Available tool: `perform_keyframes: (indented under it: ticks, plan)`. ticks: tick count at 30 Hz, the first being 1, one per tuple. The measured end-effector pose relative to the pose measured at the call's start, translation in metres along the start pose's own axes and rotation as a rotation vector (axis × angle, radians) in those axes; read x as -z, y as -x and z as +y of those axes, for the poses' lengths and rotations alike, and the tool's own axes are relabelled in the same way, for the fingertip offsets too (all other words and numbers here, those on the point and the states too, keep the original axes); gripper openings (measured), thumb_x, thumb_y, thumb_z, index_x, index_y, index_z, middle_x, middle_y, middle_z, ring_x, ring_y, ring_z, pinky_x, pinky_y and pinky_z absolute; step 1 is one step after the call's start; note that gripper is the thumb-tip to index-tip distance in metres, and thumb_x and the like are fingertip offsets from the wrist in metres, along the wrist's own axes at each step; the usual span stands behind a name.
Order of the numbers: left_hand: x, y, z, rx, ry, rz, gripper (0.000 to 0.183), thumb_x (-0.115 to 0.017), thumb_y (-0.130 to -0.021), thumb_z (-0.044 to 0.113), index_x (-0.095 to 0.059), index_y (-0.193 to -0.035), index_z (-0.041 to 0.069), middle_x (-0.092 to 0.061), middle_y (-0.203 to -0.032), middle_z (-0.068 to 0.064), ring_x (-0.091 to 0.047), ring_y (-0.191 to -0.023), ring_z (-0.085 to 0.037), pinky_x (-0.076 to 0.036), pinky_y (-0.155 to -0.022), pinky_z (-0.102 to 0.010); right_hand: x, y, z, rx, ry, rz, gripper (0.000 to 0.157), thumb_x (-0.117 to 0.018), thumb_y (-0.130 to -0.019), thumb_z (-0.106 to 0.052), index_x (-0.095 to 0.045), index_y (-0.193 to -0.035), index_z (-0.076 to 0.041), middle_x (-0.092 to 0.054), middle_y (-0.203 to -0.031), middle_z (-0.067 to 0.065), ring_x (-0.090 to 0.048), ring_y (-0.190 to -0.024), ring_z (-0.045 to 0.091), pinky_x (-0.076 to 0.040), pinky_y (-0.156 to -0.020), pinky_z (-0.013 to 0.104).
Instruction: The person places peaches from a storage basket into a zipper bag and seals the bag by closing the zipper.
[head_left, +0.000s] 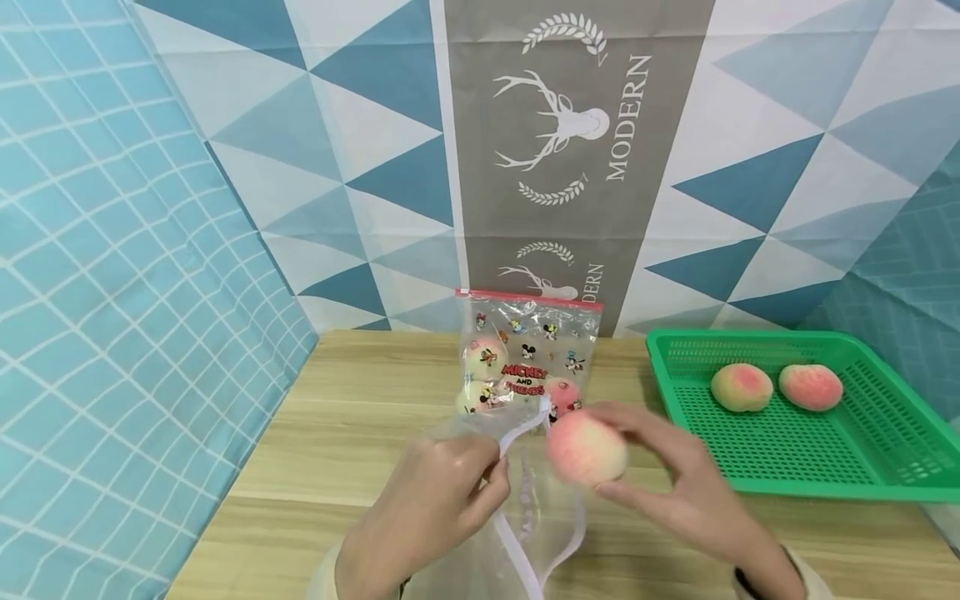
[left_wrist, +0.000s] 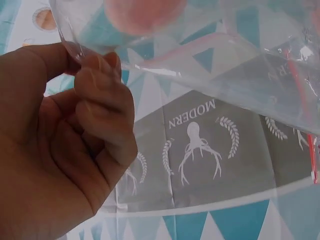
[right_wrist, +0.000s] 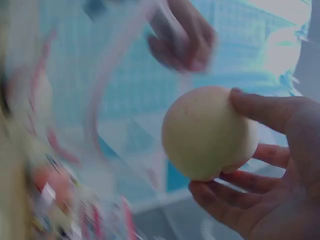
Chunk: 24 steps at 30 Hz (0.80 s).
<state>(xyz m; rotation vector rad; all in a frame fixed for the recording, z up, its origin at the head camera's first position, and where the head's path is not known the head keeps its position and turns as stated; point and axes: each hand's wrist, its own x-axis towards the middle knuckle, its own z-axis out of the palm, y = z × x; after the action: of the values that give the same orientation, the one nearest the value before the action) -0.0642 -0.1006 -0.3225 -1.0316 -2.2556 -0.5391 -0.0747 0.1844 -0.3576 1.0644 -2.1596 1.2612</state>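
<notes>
My right hand (head_left: 678, 483) holds a pink and cream peach (head_left: 587, 450) between thumb and fingers, beside the mouth of a clear zip bag. In the right wrist view the peach (right_wrist: 207, 134) shows its pale side, with the fingers round its edge. My left hand (head_left: 431, 492) pinches the rim of this clear bag (head_left: 551, 521), whose white-edged mouth gapes toward the peach. The left wrist view shows my left hand (left_wrist: 85, 115) with thumb and fingertips on the thin plastic edge.
Behind stands a printed zip bag (head_left: 528, 346) with a red top strip and several peaches inside. To the right, a green basket (head_left: 795, 483) holds two peaches (head_left: 742, 387). All rest on a wooden table (head_left: 300, 450) against a patterned cloth backdrop (head_left: 397, 167).
</notes>
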Motion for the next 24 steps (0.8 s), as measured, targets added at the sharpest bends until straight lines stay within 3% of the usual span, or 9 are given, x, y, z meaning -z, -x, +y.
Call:
perform_keyframes:
  ticks: [4, 8, 13, 19, 24]
  plan:
    - [0.003, 0.003, 0.002, -0.057, 0.052, -0.026, 0.033, -0.063, -0.080, 0.011, -0.039, -0.061, 0.023, -0.028, -0.056, 0.017, -0.024, -0.052, 0.004, -0.020, -0.049, -0.010, -0.028, 0.002, -0.005, -0.048, -0.148, -0.132, 0.069, -0.084, -0.077, -0.011, -0.055, -0.139, -0.009, -0.059, -0.136, 0.006, -0.056, -0.122, 0.019, -0.051, -0.093, 0.027]
    - [0.006, 0.004, 0.004, -0.039, 0.063, -0.066, 0.034, -0.064, -0.082, 0.012, -0.040, -0.061, 0.023, -0.026, -0.057, 0.017, -0.023, -0.053, 0.004, -0.018, -0.049, -0.010, -0.038, 0.004, -0.008, -0.022, -0.128, -0.166, 0.069, -0.085, -0.077, -0.017, -0.055, -0.139, -0.011, -0.060, -0.136, 0.002, -0.056, -0.124, 0.018, -0.051, -0.094, 0.029]
    - [0.005, 0.003, 0.003, -0.088, 0.052, -0.055, 0.034, -0.065, -0.081, 0.011, -0.040, -0.061, 0.023, -0.025, -0.056, 0.016, -0.022, -0.052, 0.004, -0.017, -0.048, -0.010, -0.041, 0.005, -0.013, 0.057, -0.122, -0.153, 0.071, -0.085, -0.076, -0.017, -0.054, -0.139, -0.007, -0.060, -0.136, 0.005, -0.054, -0.126, 0.020, -0.044, -0.102, 0.025]
    - [0.002, 0.004, 0.004, -0.183, 0.068, -0.022, 0.031, -0.061, -0.081, 0.010, -0.040, -0.061, 0.022, -0.027, -0.056, 0.015, -0.020, -0.052, 0.004, -0.015, -0.049, -0.008, -0.050, 0.004, -0.012, 0.057, -0.062, -0.191, 0.066, -0.083, -0.080, -0.023, -0.054, -0.139, -0.014, -0.059, -0.135, -0.002, -0.055, -0.123, 0.016, -0.043, -0.101, 0.023]
    - [0.002, 0.005, 0.007, -0.182, 0.111, -0.037, 0.030, -0.060, -0.083, 0.009, -0.041, -0.063, 0.021, -0.028, -0.057, 0.015, -0.019, -0.052, 0.005, -0.015, -0.049, -0.007, -0.055, 0.004, -0.009, -0.007, 0.021, -0.269, 0.062, -0.077, -0.085, -0.034, -0.051, -0.141, -0.027, -0.055, -0.137, -0.012, -0.054, -0.122, 0.010, -0.050, -0.096, 0.028]
